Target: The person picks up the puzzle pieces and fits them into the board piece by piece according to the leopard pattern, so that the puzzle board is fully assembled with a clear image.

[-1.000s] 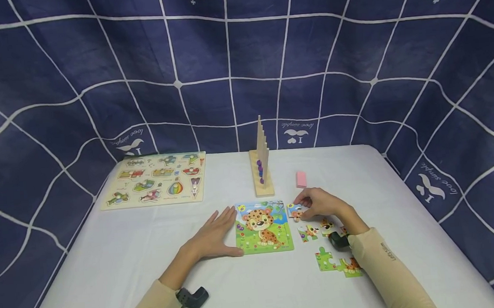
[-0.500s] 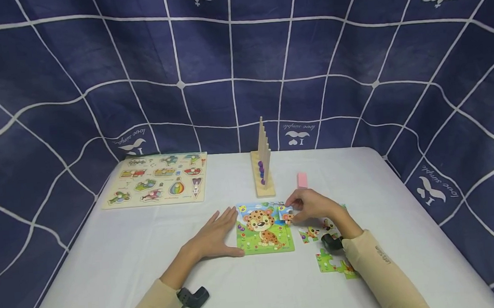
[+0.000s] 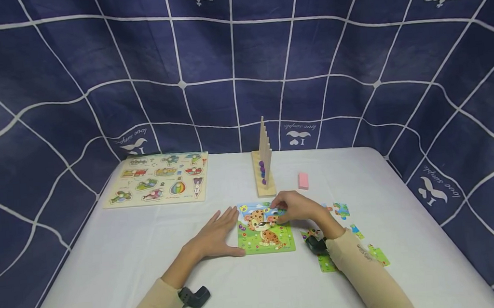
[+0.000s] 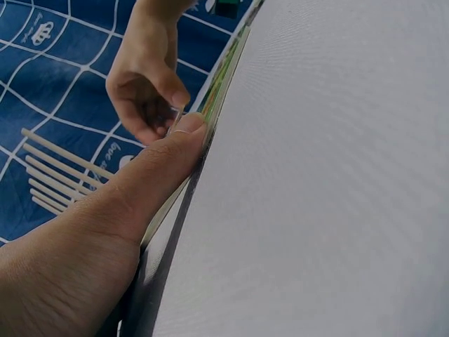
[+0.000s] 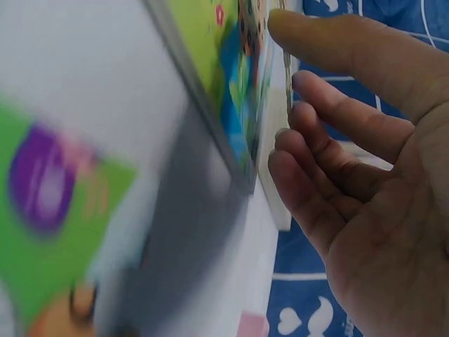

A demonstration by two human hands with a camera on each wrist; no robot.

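Observation:
A square jigsaw board [image 3: 254, 245] with a leopard cub picture lies on the white table, mid-view in the head view. My left hand [image 3: 214, 238] rests along its left side, fingers spread and straight, thumb at the lower left corner; the left wrist view shows this thumb [image 4: 133, 193] at the board's edge. Over the board's upper right part, my right hand [image 3: 298, 206] pinches a jigsaw piece [image 3: 272, 218] showing part of the cub's head. In the right wrist view the piece [image 5: 288, 88] appears edge-on between thumb and fingers, close over the board.
Loose jigsaw pieces [image 3: 342, 210] lie right of the board, some hidden under the right forearm. Behind stand a wooden peg stand [image 3: 266, 190] with purple and blue beads and a pink block [image 3: 303, 180]. A vehicle puzzle board [image 3: 130, 198] lies back left, before a blue curtain [image 3: 208, 108].
My right hand has carried the pinched piece leftward from beside the board to over its upper right part. Loose pieces at the right have come into sight. The left hand stays put.

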